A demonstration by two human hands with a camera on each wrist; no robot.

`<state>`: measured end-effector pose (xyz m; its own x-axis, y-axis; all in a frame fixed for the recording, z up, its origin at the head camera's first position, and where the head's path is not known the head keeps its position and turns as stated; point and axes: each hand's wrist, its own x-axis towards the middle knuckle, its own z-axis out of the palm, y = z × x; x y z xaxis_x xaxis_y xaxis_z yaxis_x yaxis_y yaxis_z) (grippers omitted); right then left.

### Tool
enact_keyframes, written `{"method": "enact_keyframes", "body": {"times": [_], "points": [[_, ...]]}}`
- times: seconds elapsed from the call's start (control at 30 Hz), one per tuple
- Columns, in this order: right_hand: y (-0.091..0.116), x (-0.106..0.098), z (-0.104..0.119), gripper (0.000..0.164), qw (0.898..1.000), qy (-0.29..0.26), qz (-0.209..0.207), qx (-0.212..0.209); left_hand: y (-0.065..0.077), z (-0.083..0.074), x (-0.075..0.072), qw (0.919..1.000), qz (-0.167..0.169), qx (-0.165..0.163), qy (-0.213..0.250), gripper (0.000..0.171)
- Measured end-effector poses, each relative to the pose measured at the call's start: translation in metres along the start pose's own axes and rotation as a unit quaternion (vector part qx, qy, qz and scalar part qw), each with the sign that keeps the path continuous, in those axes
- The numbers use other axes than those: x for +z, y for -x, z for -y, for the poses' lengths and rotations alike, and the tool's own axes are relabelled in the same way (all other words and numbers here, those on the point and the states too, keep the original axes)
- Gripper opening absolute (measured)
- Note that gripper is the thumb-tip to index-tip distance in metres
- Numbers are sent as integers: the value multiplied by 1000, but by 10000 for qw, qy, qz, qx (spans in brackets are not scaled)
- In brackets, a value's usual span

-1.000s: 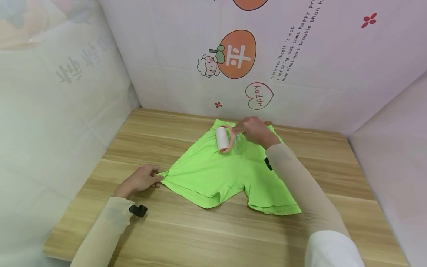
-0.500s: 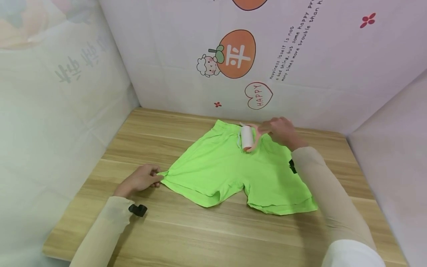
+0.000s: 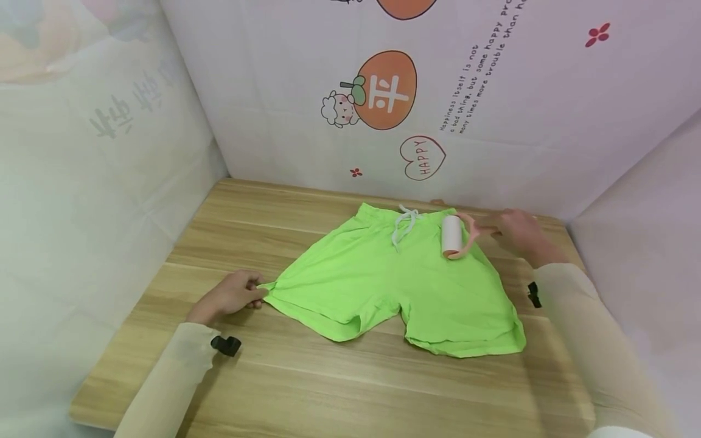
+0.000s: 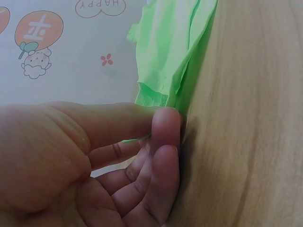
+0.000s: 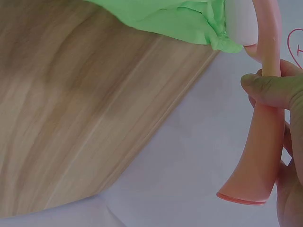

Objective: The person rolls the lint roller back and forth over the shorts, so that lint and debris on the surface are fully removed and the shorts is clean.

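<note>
Bright green shorts (image 3: 350,267) lie spread on the wooden table, with a white drawstring (image 3: 404,226) at the waistband. My left hand (image 3: 232,292) pinches the outer corner of the left leg hem between thumb and fingers; the left wrist view shows the cloth (image 4: 163,56) gathered at the fingertips. My right hand (image 3: 517,231) grips the pink handle (image 5: 262,151) of a lint roller (image 3: 452,236). Its white roll rests on the shorts near the right end of the waistband. In the right wrist view the thumb and fingers wrap the handle below the fork.
The wooden table (image 3: 328,389) meets a white printed back sheet (image 3: 285,109) behind the shorts. Pale sheets also stand at the left (image 3: 93,213) and right (image 3: 652,231). A small brown object (image 3: 437,202) sits at the table's back edge.
My right hand has moved the lint roller rightward across the waistband, from the left side past the drawstring to the right side. My left hand stays at the hem corner.
</note>
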<state>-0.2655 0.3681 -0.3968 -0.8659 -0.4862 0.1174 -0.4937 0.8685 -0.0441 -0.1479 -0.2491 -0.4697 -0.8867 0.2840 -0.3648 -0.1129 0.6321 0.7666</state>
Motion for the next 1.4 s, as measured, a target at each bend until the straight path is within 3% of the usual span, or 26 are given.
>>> {"method": "enact_keyframes", "body": {"times": [0.1,0.33,0.47,0.6,0.8,0.9,0.97,1.1,1.27,1.4], "points": [[9,-1,-3,41,10000,-28,-70,15,0,0,-1,10000,-20,-35,-7,12],[23,-1,-8,40,9974,-45,-572,-431,1,-1,-2,10000,-26,-42,-59,13],[30,-6,-11,40,9980,-28,-576,-264,0,2,1,10000,1,-32,-48,11],[36,-13,-17,37,9993,216,-307,65,-1,4,2,10000,6,39,-27,11],[42,-25,-30,39,9929,866,539,606,0,3,0,9999,-3,102,-52,12],[40,-33,-33,39,9895,1171,640,555,3,1,-1,9999,30,126,-91,12],[36,-41,-31,41,9887,1228,625,592,3,0,-1,9998,52,149,-126,13],[20,-58,-13,43,9937,1047,216,338,3,-1,-2,9997,94,163,-130,14],[-19,-71,24,42,9946,971,-176,-314,3,1,-3,9997,84,172,-128,14],[-52,-72,58,46,9941,843,-168,-665,2,2,-2,9998,61,172,-83,13]]}}
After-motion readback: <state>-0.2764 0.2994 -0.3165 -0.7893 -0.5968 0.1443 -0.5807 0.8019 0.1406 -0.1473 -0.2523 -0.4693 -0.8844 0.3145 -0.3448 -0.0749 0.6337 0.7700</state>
